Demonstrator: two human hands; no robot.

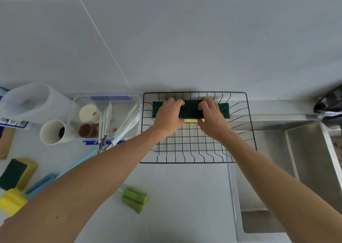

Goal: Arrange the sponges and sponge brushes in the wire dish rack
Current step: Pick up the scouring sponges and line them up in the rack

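Hands (169,117) on unlabelled sponges (190,109), rack (248,124).

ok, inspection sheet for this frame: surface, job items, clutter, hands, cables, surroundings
Surface: pale counter.
Job's things: wire dish rack at the wall; row of green-topped sponges along its far side. Outside it: another sponge, yellow sponge brush, green sponge brush.
Clutter: clear tub of utensils, white cup, plastic jug.
Hands: left hand and right hand both press on the sponges.
Cables: nothing seen.
Surroundings: steel sink to the right, tiled wall behind.
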